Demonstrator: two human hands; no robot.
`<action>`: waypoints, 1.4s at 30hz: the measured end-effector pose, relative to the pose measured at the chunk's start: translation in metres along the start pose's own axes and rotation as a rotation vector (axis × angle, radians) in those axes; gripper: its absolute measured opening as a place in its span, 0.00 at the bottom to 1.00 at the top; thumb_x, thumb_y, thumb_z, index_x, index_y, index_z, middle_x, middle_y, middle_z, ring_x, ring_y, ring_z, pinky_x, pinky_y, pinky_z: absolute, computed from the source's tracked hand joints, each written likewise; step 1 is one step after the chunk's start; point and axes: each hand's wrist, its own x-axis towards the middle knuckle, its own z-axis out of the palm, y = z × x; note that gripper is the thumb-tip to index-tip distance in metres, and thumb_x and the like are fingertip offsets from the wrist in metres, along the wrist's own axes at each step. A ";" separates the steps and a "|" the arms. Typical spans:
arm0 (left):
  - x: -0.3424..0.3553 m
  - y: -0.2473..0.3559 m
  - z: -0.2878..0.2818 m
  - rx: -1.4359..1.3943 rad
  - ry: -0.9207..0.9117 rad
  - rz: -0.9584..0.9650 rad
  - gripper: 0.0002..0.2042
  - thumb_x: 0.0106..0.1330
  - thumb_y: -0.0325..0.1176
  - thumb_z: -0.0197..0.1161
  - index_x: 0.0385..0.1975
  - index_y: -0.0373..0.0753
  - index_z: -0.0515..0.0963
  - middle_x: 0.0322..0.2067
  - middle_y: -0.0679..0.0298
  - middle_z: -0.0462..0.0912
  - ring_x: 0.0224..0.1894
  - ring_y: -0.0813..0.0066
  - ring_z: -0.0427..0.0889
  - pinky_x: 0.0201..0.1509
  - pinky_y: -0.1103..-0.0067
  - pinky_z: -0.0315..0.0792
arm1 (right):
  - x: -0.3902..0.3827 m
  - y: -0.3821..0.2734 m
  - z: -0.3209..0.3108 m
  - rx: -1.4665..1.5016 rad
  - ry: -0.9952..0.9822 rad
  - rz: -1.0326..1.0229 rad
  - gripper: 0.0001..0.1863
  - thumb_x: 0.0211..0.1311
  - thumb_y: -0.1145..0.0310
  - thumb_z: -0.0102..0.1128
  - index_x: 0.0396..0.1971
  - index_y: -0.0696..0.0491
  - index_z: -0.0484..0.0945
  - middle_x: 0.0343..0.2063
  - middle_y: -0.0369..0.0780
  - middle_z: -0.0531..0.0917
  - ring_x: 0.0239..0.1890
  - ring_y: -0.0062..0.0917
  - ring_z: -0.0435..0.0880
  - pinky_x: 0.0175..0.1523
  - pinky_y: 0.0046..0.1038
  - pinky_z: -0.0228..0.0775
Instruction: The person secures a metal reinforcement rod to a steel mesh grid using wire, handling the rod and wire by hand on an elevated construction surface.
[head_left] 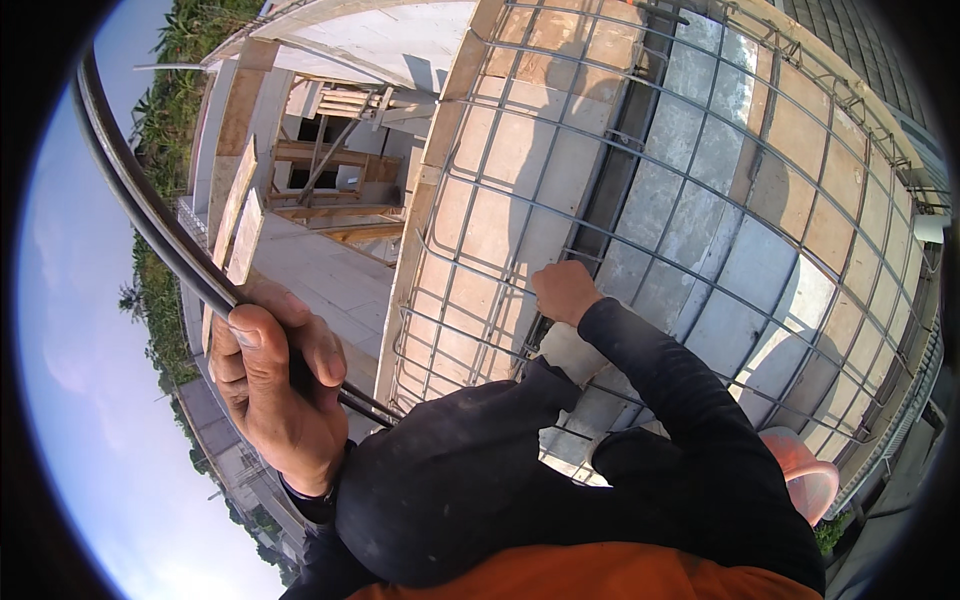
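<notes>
My left hand (280, 385) is raised at the left, its fingers wrapped round two long dark rods (160, 215) lying side by side. The rods run up to the upper left, and their lower end passes behind my black sleeve. A grid of thin steel reinforcing bars (685, 178) spreads over boards and metal sheets in front of me. Low over this grid, my right hand (567, 292) is closed in a fist beside a dark gap between the boards. Its fingertips are turned away, so what they hold, if anything, is hidden.
A timber edge board (412, 250) borders the grid on the left. Past it are pale block walls (310, 262) and wooden props well below. A pinkish-orange bucket-like object (805, 475) sits at lower right. Corrugated roofing (860, 60) lies at the far right.
</notes>
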 end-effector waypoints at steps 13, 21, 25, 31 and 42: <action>0.009 0.002 0.011 -0.086 -0.083 -0.074 0.16 0.81 0.44 0.55 0.41 0.34 0.74 0.18 0.68 0.70 0.15 0.88 0.61 0.15 0.88 0.51 | -0.005 0.026 -0.018 0.038 0.158 0.052 0.07 0.59 0.71 0.59 0.28 0.56 0.85 0.28 0.48 0.87 0.34 0.43 0.89 0.40 0.43 0.81; 0.002 0.004 0.025 -0.027 -0.076 -0.064 0.17 0.81 0.48 0.53 0.41 0.39 0.74 0.19 0.73 0.67 0.15 0.90 0.53 0.17 0.87 0.45 | 0.004 0.022 -0.007 0.085 0.033 0.110 0.07 0.55 0.71 0.64 0.31 0.54 0.88 0.32 0.48 0.89 0.38 0.43 0.90 0.42 0.44 0.81; 0.005 0.010 0.041 1.031 -0.079 0.495 0.10 0.74 0.35 0.56 0.29 0.41 0.72 0.30 0.60 0.76 0.31 0.59 0.75 0.38 0.64 0.71 | 0.002 0.020 -0.005 0.119 0.064 0.133 0.06 0.52 0.69 0.67 0.29 0.52 0.89 0.32 0.46 0.90 0.38 0.44 0.90 0.40 0.44 0.80; 0.016 0.003 0.037 0.264 -0.154 0.043 0.06 0.70 0.32 0.64 0.32 0.39 0.75 0.31 0.59 0.78 0.34 0.59 0.78 0.40 0.67 0.73 | -0.021 0.042 -0.047 0.166 0.181 0.149 0.10 0.51 0.62 0.67 0.27 0.53 0.88 0.29 0.47 0.89 0.35 0.44 0.90 0.40 0.43 0.79; -0.004 0.011 0.123 0.201 -0.307 -0.197 0.15 0.81 0.46 0.54 0.34 0.43 0.73 0.19 0.76 0.62 0.18 0.91 0.53 0.21 0.85 0.44 | -0.229 0.058 -0.185 0.336 0.361 0.611 0.12 0.62 0.63 0.60 0.37 0.57 0.81 0.34 0.49 0.87 0.39 0.46 0.88 0.46 0.47 0.78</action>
